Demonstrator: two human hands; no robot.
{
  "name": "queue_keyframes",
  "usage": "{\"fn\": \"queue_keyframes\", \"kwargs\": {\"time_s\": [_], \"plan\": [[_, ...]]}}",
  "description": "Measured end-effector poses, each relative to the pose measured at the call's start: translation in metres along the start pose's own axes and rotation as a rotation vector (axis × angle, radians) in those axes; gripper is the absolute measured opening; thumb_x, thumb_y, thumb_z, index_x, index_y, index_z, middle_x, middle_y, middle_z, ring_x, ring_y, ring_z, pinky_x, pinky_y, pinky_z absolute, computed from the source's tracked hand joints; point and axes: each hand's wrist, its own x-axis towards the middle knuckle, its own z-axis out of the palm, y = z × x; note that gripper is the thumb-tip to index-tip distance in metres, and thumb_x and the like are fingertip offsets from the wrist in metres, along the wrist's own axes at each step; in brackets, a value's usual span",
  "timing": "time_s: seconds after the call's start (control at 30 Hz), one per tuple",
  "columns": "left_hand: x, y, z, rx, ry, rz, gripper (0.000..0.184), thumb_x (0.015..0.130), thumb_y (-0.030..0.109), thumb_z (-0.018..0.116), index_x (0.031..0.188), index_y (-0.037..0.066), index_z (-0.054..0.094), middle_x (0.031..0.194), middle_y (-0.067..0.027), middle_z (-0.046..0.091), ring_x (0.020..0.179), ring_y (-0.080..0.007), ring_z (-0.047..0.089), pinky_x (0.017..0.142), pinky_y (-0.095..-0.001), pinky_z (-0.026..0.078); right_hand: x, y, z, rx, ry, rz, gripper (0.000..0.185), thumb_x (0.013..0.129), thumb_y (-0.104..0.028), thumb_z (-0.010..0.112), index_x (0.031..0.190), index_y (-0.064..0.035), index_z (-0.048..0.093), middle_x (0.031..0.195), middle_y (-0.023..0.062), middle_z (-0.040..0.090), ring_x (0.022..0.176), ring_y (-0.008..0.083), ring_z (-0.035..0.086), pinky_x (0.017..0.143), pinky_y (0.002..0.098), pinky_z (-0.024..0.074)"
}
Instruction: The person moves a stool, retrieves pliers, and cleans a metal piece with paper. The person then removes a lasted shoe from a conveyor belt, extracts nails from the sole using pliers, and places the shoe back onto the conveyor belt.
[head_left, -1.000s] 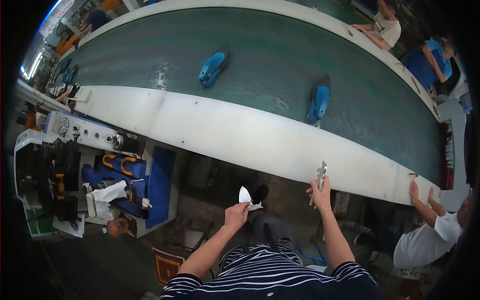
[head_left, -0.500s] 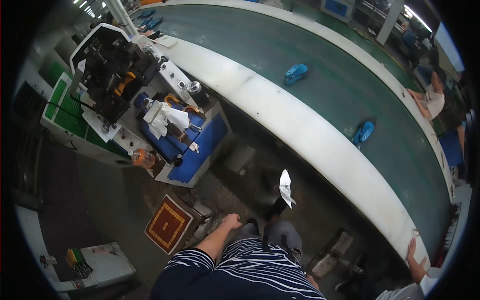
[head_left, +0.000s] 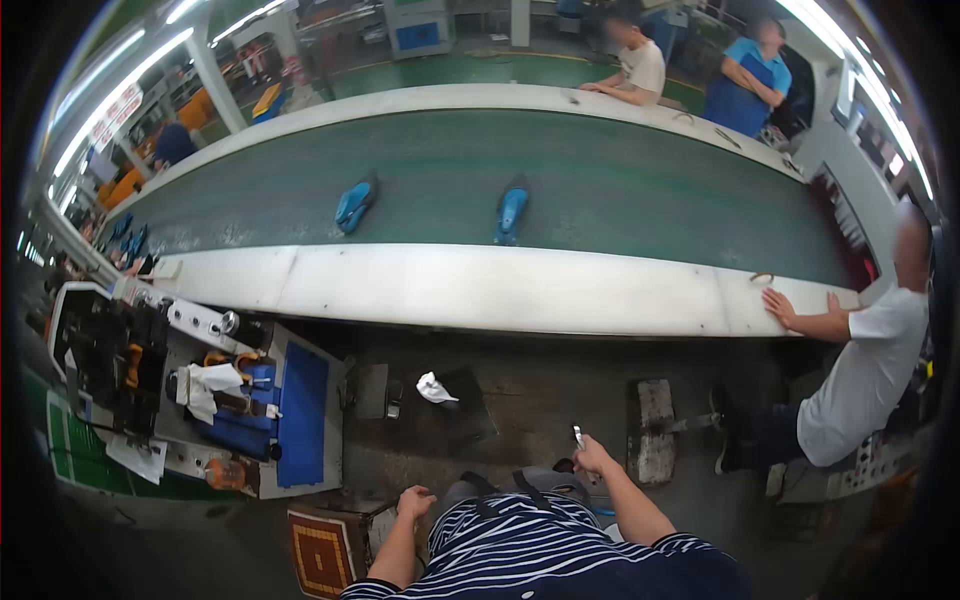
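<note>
Jutting from the right hand [head_left: 594, 456], a silver tool [head_left: 578, 436] is being gripped in front of the striped shirt [head_left: 520, 545], while the left hand [head_left: 415, 501] is being held low, released and loosely curled. A crumpled white scrap [head_left: 435, 388] is being seen beyond the left hand, against the floor [head_left: 540, 385], with their contact unclear.

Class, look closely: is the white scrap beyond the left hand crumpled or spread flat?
Crumpled: the white scrap shows as a bunched lump with a pointed tail.

white sign [head_left: 117, 114] at upper left, marked with red characters [head_left: 112, 120], too small and blurred to be read, no text legible
</note>
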Motion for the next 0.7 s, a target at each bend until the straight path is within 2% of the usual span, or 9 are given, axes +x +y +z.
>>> {"fn": "queue_keyframes", "kwargs": {"time_s": [0.13, 0.23, 0.33, 0.4, 0.47, 0.57, 0.67, 0.7], "plan": [[-0.001, 0.064, 0.025, 0.078, 0.025, 0.102, 0.056, 0.077, 0.038, 0.082, 0.126, 0.013, 0.073, 0.118, -0.0106, 0.076, 0.113, -0.0256, 0.071, 0.100, -0.0381, 0.054, -0.013, -0.004, -0.030, 0.110, -0.053, -0.095, 0.049, 0.093, -0.006, 0.057, 0.141, -0.0024, 0.046, 0.095, 0.0170, 0.072, 0.066, 0.0209, 0.073, 0.055, 0.0333, 0.0555], [0.009, 0.111, 0.057, 0.077, -0.024, 0.185, 0.055, 0.078, 0.038, 0.081, 0.126, 0.012, 0.072, 0.117, -0.0117, 0.076, 0.110, -0.0263, 0.072, 0.098, -0.0383, 0.055, -0.032, 0.031, -0.050, 0.136, -0.061, 0.036, 0.043, 0.094, -0.011, 0.056, 0.136, -0.0066, 0.054, 0.103, 0.0175, 0.074, 0.083, 0.0292, 0.076, 0.073, 0.0421, 0.0590], [0.004, 0.170, 0.087, 0.097, -0.058, 0.313, 0.054, 0.079, 0.037, 0.080, 0.125, 0.010, 0.072, 0.114, -0.0122, 0.077, 0.107, -0.0264, 0.073, 0.096, -0.0382, 0.056, -0.020, 0.122, -0.061, -0.049, 0.025, 0.099, 0.047, 0.090, -0.015, 0.061, 0.135, -0.0067, 0.056, 0.113, 0.0240, 0.073, 0.103, 0.0392, 0.073, 0.088, 0.0471, 0.0566], [-0.004, 0.206, 0.104, 0.076, -0.034, 0.403, 0.051, 0.081, 0.035, 0.079, 0.124, 0.009, 0.072, 0.112, -0.0118, 0.077, 0.105, -0.0258, 0.073, 0.095, -0.0374, 0.056, -0.026, 0.175, -0.077, -0.094, 0.101, 0.103, 0.053, 0.086, -0.018, 0.064, 0.138, -0.0074, 0.057, 0.121, 0.0277, 0.069, 0.118, 0.0446, 0.065, 0.099, 0.0491, 0.0518], [-0.017, 0.244, 0.110, 0.001, -0.045, 0.444, 0.047, 0.082, 0.032, 0.078, 0.123, 0.008, 0.072, 0.109, -0.0111, 0.078, 0.103, -0.0249, 0.074, 0.094, -0.0364, 0.056, -0.006, 0.258, -0.077, -0.220, 0.217, -0.036, 0.046, 0.083, -0.009, 0.061, 0.129, -0.0035, 0.060, 0.090, 0.0187, 0.072, 0.074, 0.0266, 0.073, 0.069, 0.0428, 0.0576], [-0.039, 0.296, 0.100, -0.122, 0.023, 0.531, 0.037, 0.086, 0.022, 0.076, 0.120, 0.007, 0.073, 0.104, -0.0099, 0.079, 0.095, -0.0209, 0.076, 0.088, -0.0335, 0.058, -0.041, 0.239, -0.124, -0.008, 0.072, 0.232, 0.047, 0.084, -0.007, 0.061, 0.130, -0.0029, 0.059, 0.091, 0.0188, 0.072, 0.066, 0.0255, 0.070, 0.063, 0.0411, 0.0575], [-0.044, 0.341, 0.071, -0.275, 0.189, 0.616, 0.030, 0.087, 0.016, 0.076, 0.115, 0.006, 0.075, 0.099, -0.0086, 0.079, 0.088, -0.0170, 0.075, 0.082, -0.0313, 0.058, -0.014, 0.266, -0.131, 0.064, 0.212, 0.043, 0.043, 0.088, -0.006, 0.062, 0.131, -0.0005, 0.058, 0.089, 0.0160, 0.070, 0.061, 0.0226, 0.068, 0.056, 0.0373, 0.0554], [-0.039, 0.355, 0.057, -0.324, 0.264, 0.646, 0.027, 0.088, 0.014, 0.076, 0.113, 0.006, 0.076, 0.097, -0.0080, 0.078, 0.086, -0.0153, 0.075, 0.079, -0.0304, 0.058, -0.012, 0.251, -0.139, 0.116, 0.272, -0.013, 0.042, 0.090, -0.006, 0.062, 0.132, -0.0007, 0.058, 0.088, 0.0144, 0.069, 0.061, 0.0216, 0.068, 0.055, 0.0363, 0.0551]]}}
